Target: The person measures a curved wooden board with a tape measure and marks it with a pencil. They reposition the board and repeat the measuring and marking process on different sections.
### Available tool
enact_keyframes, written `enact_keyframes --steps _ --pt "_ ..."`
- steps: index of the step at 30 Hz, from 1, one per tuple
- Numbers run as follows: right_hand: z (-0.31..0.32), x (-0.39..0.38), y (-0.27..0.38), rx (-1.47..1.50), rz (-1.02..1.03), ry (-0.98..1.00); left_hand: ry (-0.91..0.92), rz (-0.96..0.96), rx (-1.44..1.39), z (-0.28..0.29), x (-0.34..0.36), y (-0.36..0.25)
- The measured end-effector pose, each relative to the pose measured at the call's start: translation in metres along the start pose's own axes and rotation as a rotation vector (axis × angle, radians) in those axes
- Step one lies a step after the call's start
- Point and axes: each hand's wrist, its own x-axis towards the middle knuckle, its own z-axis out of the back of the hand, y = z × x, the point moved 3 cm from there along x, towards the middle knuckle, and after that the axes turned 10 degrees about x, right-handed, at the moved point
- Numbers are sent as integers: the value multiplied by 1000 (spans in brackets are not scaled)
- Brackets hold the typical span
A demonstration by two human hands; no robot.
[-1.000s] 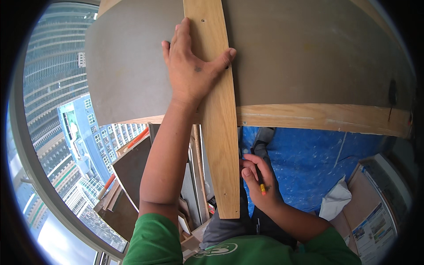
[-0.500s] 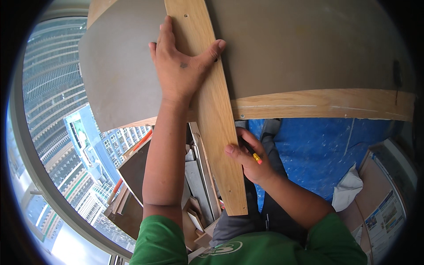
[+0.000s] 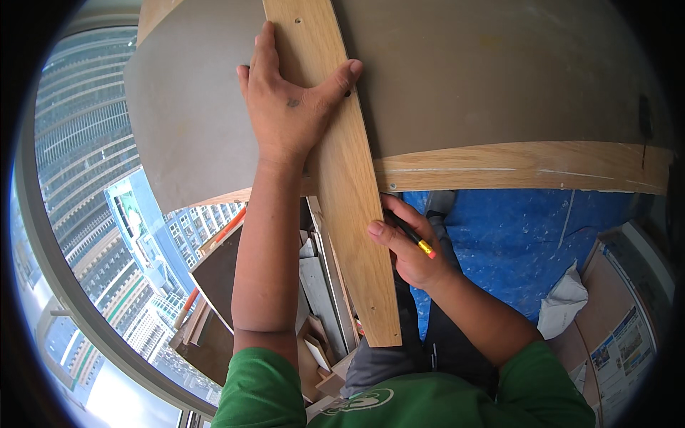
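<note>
Your left hand point(image 3: 289, 107) lies flat and spread on the long pale oak-grain wooden strip point(image 3: 342, 171), palm down, thumb hooked over its right edge and fingers reaching onto the broad grey board point(image 3: 499, 71) beneath. The strip runs from the top of the view down past the board's near edge, its lower end hanging free over the clutter below. That near edge is faced with a light wooden edging band point(image 3: 528, 165) running off to your right, and the strip crosses over it.

Your right hand point(image 3: 408, 246) sits just below the band, against the strip's right edge, fingers curled and pinching a dark pencil with a yellow and pink end point(image 3: 415, 239).

Under the board, a blue paint-flecked plastic sheet point(image 3: 528, 242) covers the floor, with a crumpled white rag point(image 3: 564, 303) and newspaper pages point(image 3: 621, 335) to your right. Stacked offcuts of grey and brown board point(image 3: 314, 299) lean to your left. Beyond them a large curved window point(image 3: 78, 235) looks out on tall city towers.
</note>
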Motion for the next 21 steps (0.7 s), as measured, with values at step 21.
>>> enact_keyframes --steps 21 --pt "-3 -1 5 -26 2 2 12 21 -71 4 0 -6"
